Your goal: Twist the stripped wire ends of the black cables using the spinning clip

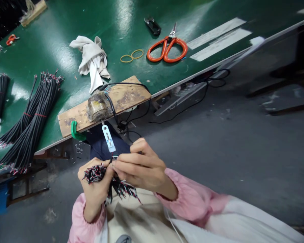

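Observation:
My left hand (95, 189) is closed round a bundle of black cables (94, 173) whose stripped ends show red, white and black wires. My right hand (139, 165) pinches at one cable end beside my left thumb, its fingertips close to the left ones. Just beyond the fingertips is a light blue clip-like tool (108, 138), fixed to the shaft of a small motor (97, 106). That motor sits on a wooden board (129, 94) at the table's edge. More cable ends (124, 189) hang below my hands.
On the green table (63, 20) lie tied cable bundles (32, 125), a white cloth (92, 57), rubber bands (131, 56), orange-handled scissors (167, 49), a black tool (152, 26) and paper strips (220, 44). A green clamp (76, 131) grips the board. Black cords hang past the edge.

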The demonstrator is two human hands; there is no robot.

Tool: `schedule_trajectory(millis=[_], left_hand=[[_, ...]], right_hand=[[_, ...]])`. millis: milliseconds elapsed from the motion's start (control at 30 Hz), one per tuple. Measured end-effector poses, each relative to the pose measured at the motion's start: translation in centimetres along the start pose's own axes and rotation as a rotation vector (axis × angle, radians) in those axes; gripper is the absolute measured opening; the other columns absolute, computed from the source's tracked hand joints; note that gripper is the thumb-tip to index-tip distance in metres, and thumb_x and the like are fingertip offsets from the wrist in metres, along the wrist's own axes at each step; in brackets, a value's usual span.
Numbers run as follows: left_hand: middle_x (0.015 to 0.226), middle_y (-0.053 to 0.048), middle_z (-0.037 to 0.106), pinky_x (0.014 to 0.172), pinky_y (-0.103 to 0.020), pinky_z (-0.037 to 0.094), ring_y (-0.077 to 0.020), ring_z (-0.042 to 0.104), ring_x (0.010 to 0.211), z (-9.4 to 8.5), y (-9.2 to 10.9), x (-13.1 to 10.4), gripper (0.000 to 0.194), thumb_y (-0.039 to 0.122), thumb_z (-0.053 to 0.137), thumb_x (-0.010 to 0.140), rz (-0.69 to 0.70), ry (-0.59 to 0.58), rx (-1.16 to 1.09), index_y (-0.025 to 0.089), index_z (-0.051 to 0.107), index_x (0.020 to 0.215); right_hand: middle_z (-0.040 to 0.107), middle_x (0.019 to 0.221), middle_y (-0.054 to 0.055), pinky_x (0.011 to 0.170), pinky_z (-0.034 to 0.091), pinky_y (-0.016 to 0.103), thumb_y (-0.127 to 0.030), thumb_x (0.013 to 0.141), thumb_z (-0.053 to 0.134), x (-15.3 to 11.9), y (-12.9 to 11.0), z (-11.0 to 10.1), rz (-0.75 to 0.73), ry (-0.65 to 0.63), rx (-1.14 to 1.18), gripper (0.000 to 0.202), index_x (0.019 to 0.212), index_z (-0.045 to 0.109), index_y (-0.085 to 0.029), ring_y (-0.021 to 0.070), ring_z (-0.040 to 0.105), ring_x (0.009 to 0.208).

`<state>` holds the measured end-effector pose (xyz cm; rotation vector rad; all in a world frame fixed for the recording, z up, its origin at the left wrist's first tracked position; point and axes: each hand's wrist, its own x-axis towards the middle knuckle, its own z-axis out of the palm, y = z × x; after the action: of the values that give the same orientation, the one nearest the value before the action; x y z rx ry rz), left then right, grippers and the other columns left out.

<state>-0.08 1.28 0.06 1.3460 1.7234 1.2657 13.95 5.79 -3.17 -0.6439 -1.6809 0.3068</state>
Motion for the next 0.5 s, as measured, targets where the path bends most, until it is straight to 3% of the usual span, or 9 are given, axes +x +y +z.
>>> schedule_trajectory(millis=[67, 200, 300, 400, 500], left_hand=[[0.055, 0.003, 0.063, 0.051, -0.023, 0.044, -0.0114, 0.054, 0.049, 0.0, -0.3, 0.0, 0.018, 0.021, 0.077, 0.076, 0.028, 0.009, -0.012, 0.019, 0.07, 0.059], [0.058, 0.004, 0.066, 0.053, -0.022, 0.047, -0.011, 0.058, 0.051, 0.1, -0.5, 0.1, 0.01, 0.016, 0.08, 0.075, 0.082, 0.007, -0.037, 0.021, 0.075, 0.067], [0.057, 0.005, 0.065, 0.052, -0.02, 0.046, -0.0099, 0.057, 0.05, 0.2, -0.3, 0.2, 0.012, 0.014, 0.08, 0.073, 0.106, 0.015, -0.057, 0.022, 0.075, 0.066], [0.056, 0.006, 0.063, 0.051, -0.02, 0.046, -0.0093, 0.056, 0.049, 0.3, -0.2, 0.4, 0.016, 0.013, 0.081, 0.072, 0.096, 0.029, -0.064, 0.021, 0.072, 0.061], [0.056, 0.006, 0.064, 0.052, -0.019, 0.046, -0.0091, 0.056, 0.05, 0.1, -0.2, 0.6, 0.015, 0.012, 0.082, 0.071, 0.059, 0.02, -0.032, 0.021, 0.073, 0.062]], right_hand=[[0.073, 0.07, 0.001, 0.062, 0.045, 0.032, -0.02, 0.093, 0.066, -0.2, 0.0, 0.1, 0.048, 0.012, 0.068, 0.009, 0.086, 0.07, -0.021, 0.0156, 0.056, 0.066], [0.069, 0.065, 0.001, 0.059, 0.047, 0.031, -0.024, 0.087, 0.074, -0.5, -0.3, 0.6, 0.365, 0.127, 0.21, 0.012, 0.078, 0.069, -0.02, 0.0141, 0.058, 0.061], [0.071, 0.068, 0.003, 0.056, 0.047, 0.029, -0.035, 0.083, 0.078, -0.2, -0.5, 0.8, 0.601, 0.049, 0.394, 0.019, 0.074, 0.072, -0.019, 0.0145, 0.06, 0.06], [0.071, 0.069, 0.004, 0.053, 0.046, 0.027, -0.028, 0.082, 0.076, 0.4, -0.6, 0.6, 0.784, -0.022, 0.588, 0.014, 0.073, 0.073, -0.018, 0.0139, 0.06, 0.06], [0.069, 0.068, 0.003, 0.056, 0.046, 0.027, -0.019, 0.082, 0.072, 0.8, -0.5, 0.5, 0.85, -0.026, 0.658, 0.012, 0.07, 0.072, -0.018, 0.0139, 0.059, 0.062]])
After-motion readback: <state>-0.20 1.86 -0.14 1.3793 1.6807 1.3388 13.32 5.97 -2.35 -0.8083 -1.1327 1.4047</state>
